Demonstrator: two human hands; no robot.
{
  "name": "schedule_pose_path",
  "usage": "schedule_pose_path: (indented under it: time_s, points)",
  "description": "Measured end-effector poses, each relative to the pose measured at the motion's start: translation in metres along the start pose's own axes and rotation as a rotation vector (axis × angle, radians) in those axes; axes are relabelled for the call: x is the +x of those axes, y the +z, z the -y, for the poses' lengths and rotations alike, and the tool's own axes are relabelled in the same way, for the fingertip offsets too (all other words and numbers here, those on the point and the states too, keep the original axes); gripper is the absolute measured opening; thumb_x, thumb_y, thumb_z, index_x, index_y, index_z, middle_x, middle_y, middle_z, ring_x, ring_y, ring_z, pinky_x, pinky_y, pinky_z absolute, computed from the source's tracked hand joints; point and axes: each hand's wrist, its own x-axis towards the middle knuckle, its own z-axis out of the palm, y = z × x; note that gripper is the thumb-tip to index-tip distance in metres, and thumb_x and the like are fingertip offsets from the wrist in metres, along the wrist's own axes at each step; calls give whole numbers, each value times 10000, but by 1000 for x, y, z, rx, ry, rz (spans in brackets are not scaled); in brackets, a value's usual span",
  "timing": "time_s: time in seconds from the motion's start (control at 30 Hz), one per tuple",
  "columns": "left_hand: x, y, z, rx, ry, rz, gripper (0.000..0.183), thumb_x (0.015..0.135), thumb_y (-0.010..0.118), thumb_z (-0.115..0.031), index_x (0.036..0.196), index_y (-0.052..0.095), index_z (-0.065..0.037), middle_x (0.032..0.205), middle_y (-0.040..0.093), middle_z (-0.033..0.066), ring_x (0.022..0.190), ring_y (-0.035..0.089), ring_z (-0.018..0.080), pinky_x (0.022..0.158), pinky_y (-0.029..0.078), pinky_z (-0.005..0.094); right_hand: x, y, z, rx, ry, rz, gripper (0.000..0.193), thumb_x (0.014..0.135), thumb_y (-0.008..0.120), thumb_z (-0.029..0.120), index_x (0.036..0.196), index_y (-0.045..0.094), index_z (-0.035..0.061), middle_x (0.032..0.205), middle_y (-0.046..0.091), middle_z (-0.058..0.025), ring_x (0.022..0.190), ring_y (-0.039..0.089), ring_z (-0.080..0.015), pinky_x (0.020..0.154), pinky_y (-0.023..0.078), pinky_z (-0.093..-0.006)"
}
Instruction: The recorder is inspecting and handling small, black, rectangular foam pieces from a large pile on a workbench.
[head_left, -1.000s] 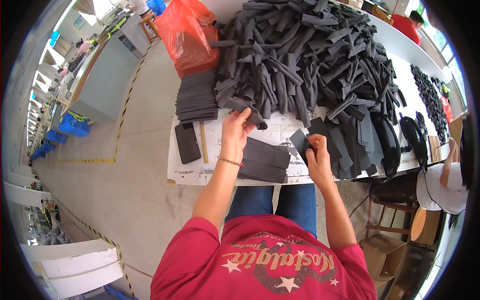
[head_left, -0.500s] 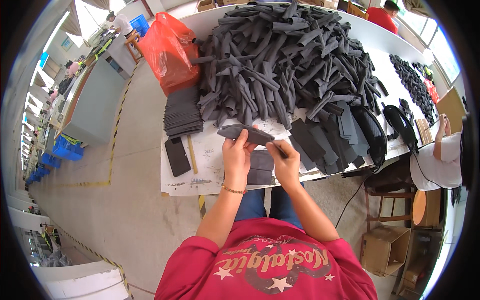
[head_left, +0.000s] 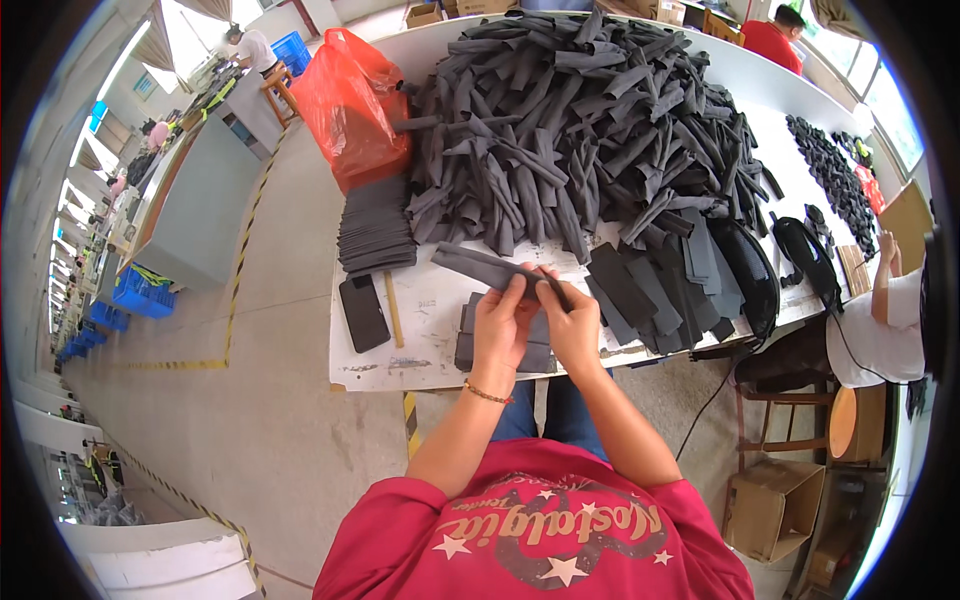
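Above the table's front edge, both hands grip one dark grey fabric sleeve [head_left: 478, 264], a long flat tube that points up to the left. My left hand [head_left: 502, 325] pinches it near its right end. Close beside it, my right hand [head_left: 574, 322] has its fingers closed on that same end; the fingers partly hide the edge there. Under my hands lie flat dark fabric pieces [head_left: 470, 345] on the white table [head_left: 420, 372]. Just beyond, a large heap of similar dark sleeves [head_left: 560, 130] covers the back of the table.
Left of the heap stand a red plastic bag [head_left: 350, 110] and a neat stack of dark pieces [head_left: 375, 230]. A black phone [head_left: 364, 314] and a wooden strip [head_left: 393, 310] lie in front. More flat pieces [head_left: 640, 290] spread rightward, near a black curved case [head_left: 745, 275]. A co-worker [head_left: 875, 320] sits at right.
My left hand has slid right along the sleeve, up against my right hand. More of the sleeve's left end now sticks out free.
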Motion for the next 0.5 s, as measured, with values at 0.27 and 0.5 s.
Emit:
schedule_pose_path:
  time_s: [0.27,0.5]
  points:
    - [-10,11,-33,214,-118,33,200,912,631,-132,1021,642,35,891,683,100,859,669,201,814,556,339,12,-39,-1,-963,-552,55,603,789,648,145,1288,420,-104,1077,558,-222,978,536,-387,835,431,-447]
    - [-5,-6,-22,548,-48,-43,180,866,709,-156,954,684,-1,833,679,23,728,620,77,670,507,242,-1,-31,3,-1118,-547,326,719,737,721,163,1317,390,-102,1059,540,-194,977,512,-338,846,404,-409]
